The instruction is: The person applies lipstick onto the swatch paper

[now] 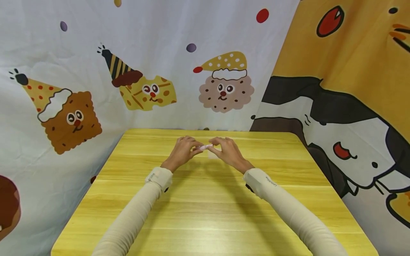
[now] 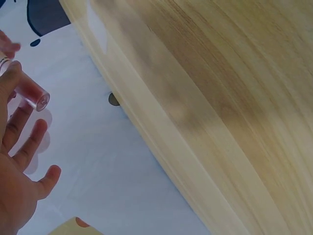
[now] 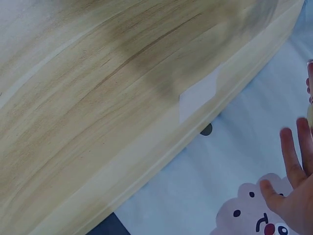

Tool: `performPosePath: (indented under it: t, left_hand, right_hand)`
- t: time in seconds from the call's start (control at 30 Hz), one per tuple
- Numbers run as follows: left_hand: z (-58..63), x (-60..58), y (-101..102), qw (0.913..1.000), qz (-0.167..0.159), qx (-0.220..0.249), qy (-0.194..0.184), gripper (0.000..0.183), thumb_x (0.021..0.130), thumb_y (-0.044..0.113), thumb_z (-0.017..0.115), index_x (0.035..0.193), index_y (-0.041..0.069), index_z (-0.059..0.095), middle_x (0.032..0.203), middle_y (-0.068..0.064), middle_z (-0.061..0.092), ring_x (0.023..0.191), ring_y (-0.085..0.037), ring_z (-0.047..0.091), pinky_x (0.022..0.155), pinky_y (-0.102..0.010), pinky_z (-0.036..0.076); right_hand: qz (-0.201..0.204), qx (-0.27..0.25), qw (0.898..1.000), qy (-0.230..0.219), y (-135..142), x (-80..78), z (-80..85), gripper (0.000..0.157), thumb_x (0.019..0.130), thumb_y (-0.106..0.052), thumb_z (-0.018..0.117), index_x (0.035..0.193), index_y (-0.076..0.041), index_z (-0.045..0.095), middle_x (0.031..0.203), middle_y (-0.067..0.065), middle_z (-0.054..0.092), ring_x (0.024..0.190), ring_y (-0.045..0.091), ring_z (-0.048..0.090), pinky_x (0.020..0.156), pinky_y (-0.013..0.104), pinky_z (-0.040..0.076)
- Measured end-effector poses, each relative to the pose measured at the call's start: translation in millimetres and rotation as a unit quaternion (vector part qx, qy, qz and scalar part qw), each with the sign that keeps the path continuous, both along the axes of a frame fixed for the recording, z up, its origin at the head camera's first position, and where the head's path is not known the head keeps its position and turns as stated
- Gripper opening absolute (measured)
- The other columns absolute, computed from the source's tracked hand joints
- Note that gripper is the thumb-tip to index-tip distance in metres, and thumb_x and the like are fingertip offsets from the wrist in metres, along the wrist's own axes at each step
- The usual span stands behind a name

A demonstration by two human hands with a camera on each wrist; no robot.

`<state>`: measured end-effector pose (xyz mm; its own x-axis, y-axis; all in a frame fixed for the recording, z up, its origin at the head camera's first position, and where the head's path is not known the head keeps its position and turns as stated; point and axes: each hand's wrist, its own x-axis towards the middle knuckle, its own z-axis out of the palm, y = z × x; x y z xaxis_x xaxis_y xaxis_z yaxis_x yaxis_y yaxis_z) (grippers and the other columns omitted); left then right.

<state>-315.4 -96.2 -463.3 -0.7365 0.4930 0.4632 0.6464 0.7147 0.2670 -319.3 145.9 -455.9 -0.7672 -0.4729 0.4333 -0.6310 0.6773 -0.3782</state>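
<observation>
Above the far part of the table, both hands hold a small slim lip gloss tube [image 1: 205, 147] between them, lying nearly level. My left hand [image 1: 183, 152] pinches the clear end with pinkish contents. In the left wrist view that tube [image 2: 33, 91] points its round end outward, with the other fingers of the left hand [image 2: 22, 181] spread below it. My right hand [image 1: 230, 153] pinches the opposite, pale end. At the edge of the right wrist view the right hand [image 3: 296, 200] shows spread fingers; only a sliver of the tube appears there.
A white paper piece [image 1: 214, 154] lies flat on the wooden table [image 1: 205, 213] below the right hand, near the far edge. Behind the table hangs a printed cloth [image 1: 179, 32] with cartoon snacks; another cartoon print covers the right side.
</observation>
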Motion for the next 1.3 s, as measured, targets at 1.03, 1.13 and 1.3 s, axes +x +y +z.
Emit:
performPosePath:
  t: [1.03,1.13,1.3]
  left_hand:
    - [0.3,1.1,-1.2,0.9998,0.006,-0.02,-0.002,0.026,0.096,0.033,0.075,0.119,0.021,0.08,0.11,0.002,0.076,0.109,-0.022,0.061,0.113,-0.061,0.036]
    - [0.0,1.0,-2.1,0.9998,0.004,-0.021,0.001,0.025,0.096,0.033,0.076,0.118,0.021,0.08,0.11,0.002,0.076,0.111,-0.023,0.061,0.112,-0.062,0.037]
    - [0.2,2.3,-4.5,0.9997,0.004,-0.02,0.011,0.025,0.096,0.033,0.076,0.117,0.021,0.08,0.108,0.002,0.076,0.11,-0.023,0.062,0.111,-0.063,0.038]
  right_hand:
    - [-0.001,0.021,1.0,-0.014,-3.0,2.4,-0.8,0.025,0.104,-0.039,0.065,0.113,-0.02,0.078,0.099,-0.001,0.078,0.079,0.015,0.07,0.096,0.046,0.051]
    - [0.008,0.015,1.0,-0.011,-3.7,2.5,-1.0,0.023,0.103,-0.036,0.067,0.115,-0.019,0.078,0.099,0.0,0.078,0.084,0.017,0.072,0.097,0.047,0.051]
    - [0.023,0.003,1.0,-0.001,-4.2,3.4,-0.5,0.024,0.102,-0.032,0.07,0.119,-0.016,0.077,0.103,0.002,0.078,0.092,0.024,0.073,0.099,0.049,0.051]
